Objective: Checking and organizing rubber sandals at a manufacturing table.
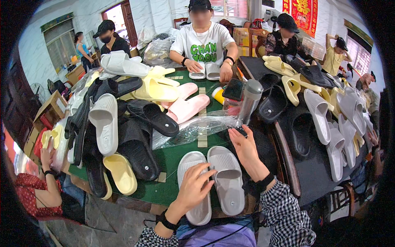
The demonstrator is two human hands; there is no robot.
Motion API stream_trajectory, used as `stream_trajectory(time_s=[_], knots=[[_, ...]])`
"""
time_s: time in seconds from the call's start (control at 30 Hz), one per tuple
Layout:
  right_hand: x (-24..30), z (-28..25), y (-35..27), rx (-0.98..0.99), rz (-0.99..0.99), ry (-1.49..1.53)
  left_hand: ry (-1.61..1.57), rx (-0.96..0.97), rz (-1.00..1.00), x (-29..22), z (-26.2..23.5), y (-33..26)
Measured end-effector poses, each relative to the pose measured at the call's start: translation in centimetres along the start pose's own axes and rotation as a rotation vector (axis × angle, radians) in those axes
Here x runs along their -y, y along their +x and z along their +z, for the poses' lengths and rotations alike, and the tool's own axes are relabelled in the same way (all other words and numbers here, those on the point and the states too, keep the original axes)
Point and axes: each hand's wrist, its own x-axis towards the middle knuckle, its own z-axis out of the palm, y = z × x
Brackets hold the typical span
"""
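Note:
In front of me a pair of grey slippers lies side by side, the left slipper (198, 213) and the right slipper (229, 181), soles down and toes pointing away. My left hand (191, 185) rests over the left one with its fingers apart, the fingertips reaching the gap between the two. Beyond the right slipper, my right hand (246, 153) is raised with its fingers bent at a small dark object (242, 131), whose kind I cannot make out. It is beside a crumpled clear plastic bag (185, 131) and below a grey-lidded clear bottle (250, 99).
A heap of black, yellow, grey and pink slippers (191, 108) fills the left side. More lie on the dark table (284, 127) at right. Across the green tabletop (181, 164), a person (201, 45) handles grey slippers. Other people sit around. A yellow-and-white cup (218, 95) stands mid-table.

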Motion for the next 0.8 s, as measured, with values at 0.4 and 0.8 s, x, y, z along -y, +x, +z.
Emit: stream_trajectory(time_s=[0.4,0.8], knots=[[2.2,1.5,-12.7,0.495,0.134,-0.038,-0.259,-0.074,-0.135,-3.0,-0.8,1.4],[7.5,-3.6,-15.5,0.064,-0.337,-0.371,0.105,-0.187,0.008,-2.8,-3.4,-3.2]])
